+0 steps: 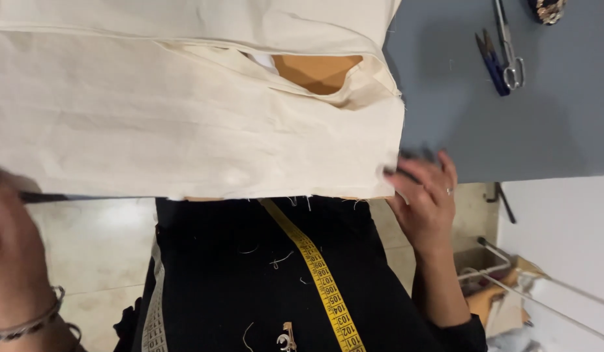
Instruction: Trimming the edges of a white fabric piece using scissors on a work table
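Cloth [184,124] spans between our hands, long axis running hand to hand; right hand [424,199] pinches its corner, left hand [12,241] is too blurred to tell.

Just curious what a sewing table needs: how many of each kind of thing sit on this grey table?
Cream fabric piece: 1
Blue thread snips: 1
Silver scissors: 1
Dark beaded object, cut off at the top edge: 1
Total: 4 on the grey table

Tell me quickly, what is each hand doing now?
Left hand: blurred, cannot be told.
Right hand: fingers on the cream fabric's corner; grip cannot be told.
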